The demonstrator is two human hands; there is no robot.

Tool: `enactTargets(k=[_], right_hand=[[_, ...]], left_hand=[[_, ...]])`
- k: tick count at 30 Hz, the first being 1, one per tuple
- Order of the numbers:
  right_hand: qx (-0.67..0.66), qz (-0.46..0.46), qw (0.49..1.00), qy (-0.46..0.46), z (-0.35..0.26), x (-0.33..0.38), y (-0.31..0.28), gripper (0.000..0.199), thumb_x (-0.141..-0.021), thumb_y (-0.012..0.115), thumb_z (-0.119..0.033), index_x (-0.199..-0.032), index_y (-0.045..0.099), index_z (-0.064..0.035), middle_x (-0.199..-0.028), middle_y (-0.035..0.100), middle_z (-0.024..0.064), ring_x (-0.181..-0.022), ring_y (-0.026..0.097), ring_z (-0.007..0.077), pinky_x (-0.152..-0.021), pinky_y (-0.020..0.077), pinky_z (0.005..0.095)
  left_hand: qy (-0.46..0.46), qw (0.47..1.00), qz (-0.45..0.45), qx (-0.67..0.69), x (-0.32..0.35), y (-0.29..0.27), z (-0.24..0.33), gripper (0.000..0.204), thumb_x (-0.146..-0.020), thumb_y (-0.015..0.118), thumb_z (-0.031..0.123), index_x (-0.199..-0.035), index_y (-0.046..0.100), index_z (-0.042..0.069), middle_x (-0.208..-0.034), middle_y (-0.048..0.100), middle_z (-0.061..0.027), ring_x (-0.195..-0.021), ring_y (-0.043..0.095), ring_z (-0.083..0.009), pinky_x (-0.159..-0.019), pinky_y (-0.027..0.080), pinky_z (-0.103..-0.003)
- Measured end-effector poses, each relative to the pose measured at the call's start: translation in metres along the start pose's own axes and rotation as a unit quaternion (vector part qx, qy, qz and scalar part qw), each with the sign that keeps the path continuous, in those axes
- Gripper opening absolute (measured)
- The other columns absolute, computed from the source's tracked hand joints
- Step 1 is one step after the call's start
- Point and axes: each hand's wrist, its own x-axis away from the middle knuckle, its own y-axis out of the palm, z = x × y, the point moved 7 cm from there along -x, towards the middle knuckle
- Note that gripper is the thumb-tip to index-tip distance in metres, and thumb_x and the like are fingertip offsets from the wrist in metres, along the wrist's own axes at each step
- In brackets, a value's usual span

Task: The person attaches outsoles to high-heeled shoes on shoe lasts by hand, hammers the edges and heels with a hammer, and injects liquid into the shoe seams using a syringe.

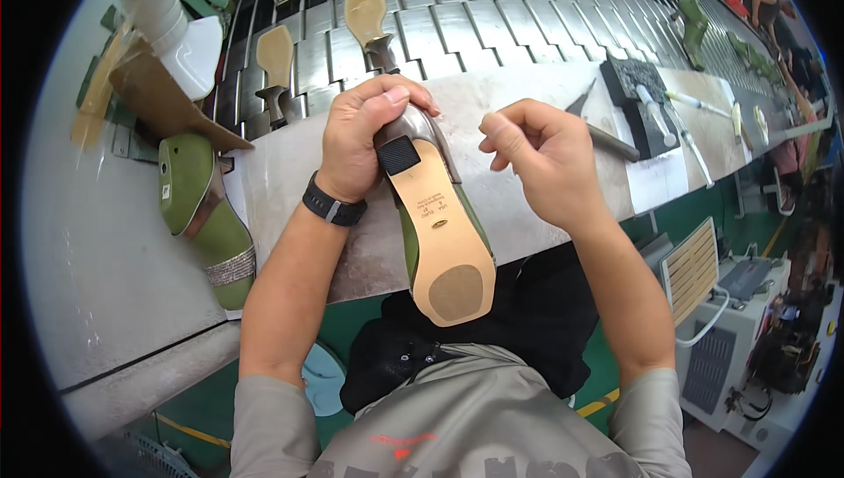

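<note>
A heeled shoe (pixel 453 223) is held sole-up over the table's near edge, its toe pointing down toward my body. The outsole is tan with a darker rounded patch at the forefoot, and green upper shows along its sides. My left hand (pixel 356 135) is closed around the grey-brown heel end, thumb on top, next to the black heel tip. To the right of the shoe, apart from it, my right hand (pixel 549 157) is raised with fingers curled and thumb against the index finger. Whatever lies in that pinch, if anything, is too small to make out.
A green sandal (pixel 215 223) with a sparkling band stands at left beside a brown cardboard piece (pixel 163 91). Two heeled tan soles (pixel 275 56) lie along the metal slat conveyor (pixel 492 17). On the right are a black block (pixel 637 100), a syringe (pixel 690 140) and a pointed tool (pixel 607 137).
</note>
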Motion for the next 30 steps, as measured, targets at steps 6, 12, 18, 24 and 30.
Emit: enactTargets(k=[6, 12, 18, 24, 30], right_hand=[[0.255, -0.157, 0.954, 0.002, -0.072, -0.016, -0.011, 0.049, -0.095, 0.072, -0.043, -0.083, 0.075, 0.0051, -0.075, 0.072, 0.0218, -0.065, 0.071, 0.0350, -0.066, 0.0590, 0.0427], [0.408, -0.224, 0.885, 0.018, -0.045, -0.013, -0.017, 0.049, -0.098, 0.066, -0.046, -0.115, 0.077, -0.0011, -0.085, 0.076, 0.0242, -0.084, 0.076, 0.0441, -0.078, 0.0608, 0.0536], [0.372, -0.189, 0.908, 0.029, -0.052, -0.006, -0.022, 0.045, -0.094, 0.071, -0.044, -0.093, 0.079, 0.0001, -0.087, 0.076, 0.0248, -0.086, 0.076, 0.0435, -0.079, 0.0605, 0.0526], [0.337, -0.084, 0.938, -0.013, -0.027, -0.009, -0.046, 0.043, -0.089, 0.076, -0.045, -0.099, 0.077, -0.0027, -0.082, 0.074, 0.0230, -0.083, 0.074, 0.0434, -0.076, 0.0597, 0.0521], [-0.087, -0.070, 0.989, 0.098, 0.053, 0.017, -0.084, 0.044, -0.095, 0.081, -0.030, -0.116, 0.071, 0.0072, -0.097, 0.075, 0.0098, -0.087, 0.071, 0.0128, -0.076, 0.0575, 0.0320]], left_hand=[[-0.041, 0.990, 0.040, -0.128, -0.013, 0.039, -0.003, 0.026, -0.103, 0.061, 0.020, -0.102, 0.076, -0.002, -0.084, 0.073, -0.0055, -0.072, 0.063, -0.0139, -0.068, 0.050, -0.029], [-0.029, 0.965, 0.038, -0.259, -0.017, 0.067, -0.011, 0.048, -0.115, 0.040, 0.025, -0.101, 0.076, -0.004, -0.091, 0.075, -0.0080, -0.078, 0.063, -0.0154, -0.076, 0.049, -0.031], [0.054, 0.963, 0.051, -0.261, -0.012, 0.074, -0.011, 0.043, -0.114, 0.046, 0.024, -0.101, 0.074, -0.006, -0.089, 0.070, -0.0060, -0.081, 0.060, -0.0116, -0.073, 0.046, -0.028], [-0.005, 0.956, 0.012, -0.294, -0.031, 0.076, -0.025, 0.037, -0.112, 0.054, 0.024, -0.103, 0.075, -0.004, -0.080, 0.068, -0.0020, -0.074, 0.058, -0.0099, -0.068, 0.046, -0.028], [0.043, 0.956, 0.002, -0.290, -0.059, 0.118, -0.038, 0.043, -0.107, 0.061, 0.035, -0.098, 0.076, -0.005, -0.075, 0.067, -0.0078, -0.071, 0.059, -0.0136, -0.067, 0.048, -0.031]])
